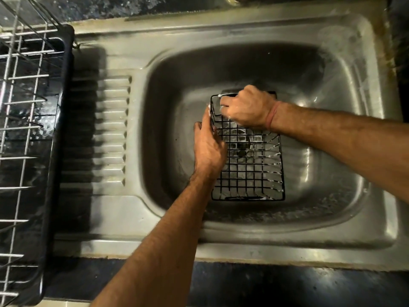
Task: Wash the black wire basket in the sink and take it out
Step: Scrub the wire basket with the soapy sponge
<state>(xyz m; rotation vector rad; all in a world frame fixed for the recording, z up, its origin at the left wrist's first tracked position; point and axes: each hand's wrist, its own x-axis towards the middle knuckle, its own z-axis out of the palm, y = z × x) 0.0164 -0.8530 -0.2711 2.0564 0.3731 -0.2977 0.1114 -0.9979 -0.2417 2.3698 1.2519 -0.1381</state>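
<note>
One black wire basket (pixel 247 156) sits on the floor of the sink (pixel 327 63), over the drain, its open side up and its long axis running from the near wall of the bowl toward the far one. White suds cling to its right-hand wires and to the far rim, so by the look of it the wash is underway and the lift-out is not yet due. Two hands are on it, both at the far half. The left hand (pixel 209 147) lies along the basket's left wall, its fingers mostly straight and pressed against the outside of the wires with the tips near the far left corner; whether the thumb hooks over the rim cannot be told. The right hand (pixel 247 107) comes in from the right and sits over the far end, its fingers curled down around the far rim wires at the corner, foam on them; no sponge or cloth shows in it. The near end of the basket is untouched, so a lift would want one hand shifted there. Left of the bowl the ribbed drainboard (pixel 112 134) leads to one wire dish rack (pixel 24 129) on a black tray (pixel 59 134).
</note>
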